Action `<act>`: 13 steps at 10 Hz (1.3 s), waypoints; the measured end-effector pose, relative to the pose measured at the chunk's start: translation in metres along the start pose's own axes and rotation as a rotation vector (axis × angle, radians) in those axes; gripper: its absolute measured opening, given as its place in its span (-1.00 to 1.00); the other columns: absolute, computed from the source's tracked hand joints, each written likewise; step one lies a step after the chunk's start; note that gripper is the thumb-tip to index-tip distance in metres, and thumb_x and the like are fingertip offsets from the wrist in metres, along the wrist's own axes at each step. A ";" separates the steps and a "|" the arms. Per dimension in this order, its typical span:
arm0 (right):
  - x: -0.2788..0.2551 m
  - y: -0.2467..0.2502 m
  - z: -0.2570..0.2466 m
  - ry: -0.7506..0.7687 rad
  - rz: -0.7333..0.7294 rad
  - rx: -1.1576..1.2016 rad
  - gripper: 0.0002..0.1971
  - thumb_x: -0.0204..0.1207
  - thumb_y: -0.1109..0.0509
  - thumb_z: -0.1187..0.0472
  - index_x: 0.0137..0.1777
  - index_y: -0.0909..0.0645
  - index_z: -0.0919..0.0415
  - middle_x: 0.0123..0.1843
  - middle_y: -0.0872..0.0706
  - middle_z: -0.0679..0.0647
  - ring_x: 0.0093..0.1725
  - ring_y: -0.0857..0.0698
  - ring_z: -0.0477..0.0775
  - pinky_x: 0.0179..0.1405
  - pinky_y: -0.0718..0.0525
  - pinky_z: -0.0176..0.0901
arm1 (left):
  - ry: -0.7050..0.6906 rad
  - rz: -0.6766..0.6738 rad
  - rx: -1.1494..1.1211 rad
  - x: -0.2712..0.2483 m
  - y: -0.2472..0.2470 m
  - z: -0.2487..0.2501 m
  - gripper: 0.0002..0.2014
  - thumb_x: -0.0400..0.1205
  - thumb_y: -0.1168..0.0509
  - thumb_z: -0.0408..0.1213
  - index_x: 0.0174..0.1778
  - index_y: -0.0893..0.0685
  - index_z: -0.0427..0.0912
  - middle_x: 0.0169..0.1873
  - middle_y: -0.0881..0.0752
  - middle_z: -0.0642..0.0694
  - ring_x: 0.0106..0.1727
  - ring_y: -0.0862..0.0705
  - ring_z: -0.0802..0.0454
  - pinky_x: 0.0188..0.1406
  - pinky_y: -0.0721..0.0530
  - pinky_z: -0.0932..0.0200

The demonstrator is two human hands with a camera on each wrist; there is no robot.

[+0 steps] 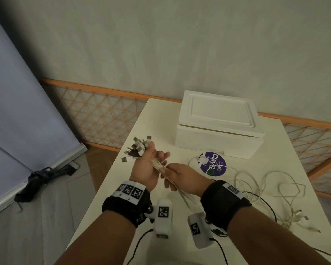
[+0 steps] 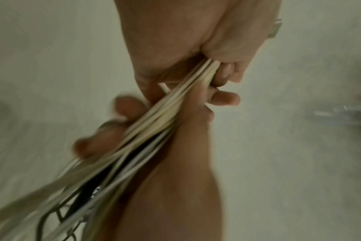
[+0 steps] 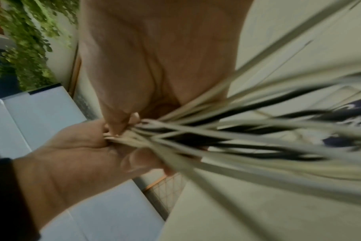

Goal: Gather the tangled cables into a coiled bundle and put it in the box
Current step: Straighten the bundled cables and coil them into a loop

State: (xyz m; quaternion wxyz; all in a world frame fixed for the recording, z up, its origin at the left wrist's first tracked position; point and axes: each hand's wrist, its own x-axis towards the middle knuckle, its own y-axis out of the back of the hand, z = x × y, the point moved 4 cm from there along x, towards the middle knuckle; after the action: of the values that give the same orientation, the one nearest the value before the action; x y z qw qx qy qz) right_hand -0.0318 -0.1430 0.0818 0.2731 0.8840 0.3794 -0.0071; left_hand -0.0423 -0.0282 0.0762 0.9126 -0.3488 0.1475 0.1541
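Note:
Several white cables and a few black ones are gathered into one bundle (image 1: 159,166) above the table's near left part. My left hand (image 1: 147,165) grips the bundle just below its USB plug ends (image 1: 136,148), which fan out up and left. My right hand (image 1: 180,176) is curled round the same strands (image 2: 175,104) a little lower, right beside the left hand. The cables' loose tails (image 1: 256,188) lie in tangled loops on the table to the right. The white foam box (image 1: 218,129) stands at the far side with its lid on.
A round purple sticker (image 1: 213,163) lies on the cream table (image 1: 122,188) in front of the box, under some cable loops. A lattice fence (image 1: 103,115) runs behind the table. The table's left edge drops to a wooden floor.

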 end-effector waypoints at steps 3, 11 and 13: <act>-0.008 -0.001 0.012 0.135 0.150 -0.401 -0.54 0.71 -0.08 -0.05 -0.12 -0.55 0.36 -0.26 -0.65 0.24 -0.30 -0.60 0.20 -0.25 -0.53 0.07 | 0.030 0.032 -0.371 0.009 0.003 -0.006 -0.47 0.68 -0.22 0.01 -0.61 -0.30 -0.05 -0.69 -0.25 0.08 -0.71 -0.23 0.17 -0.62 -0.40 0.33; -0.009 0.052 -0.092 0.413 0.141 -0.218 -0.38 0.53 -0.23 0.02 0.61 -0.22 -0.05 0.69 -0.15 -0.06 0.68 -0.01 -0.11 0.65 0.01 0.02 | -0.193 -0.135 0.559 -0.016 -0.028 0.009 -0.75 0.69 -0.16 -0.44 -0.27 -0.54 -0.06 -0.45 -0.58 0.02 -0.42 -0.56 0.07 -0.25 -0.66 0.03; 0.004 0.029 -0.096 0.469 0.213 -0.565 -0.57 0.70 -0.07 0.04 0.43 -0.54 0.19 0.38 -0.64 0.09 0.42 -0.53 0.04 0.55 -0.17 -0.09 | -0.168 -0.107 0.686 -0.028 -0.029 0.010 -0.74 0.70 -0.05 -0.29 -0.14 -0.30 0.24 -0.48 -0.60 0.61 -0.32 -0.63 0.43 -0.07 -0.62 0.17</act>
State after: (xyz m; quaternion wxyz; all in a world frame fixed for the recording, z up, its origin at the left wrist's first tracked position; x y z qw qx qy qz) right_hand -0.0280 -0.1094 0.1762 0.4109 0.7858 0.3248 0.3288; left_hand -0.0553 -0.0471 0.1107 0.9923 -0.0155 0.0965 0.0759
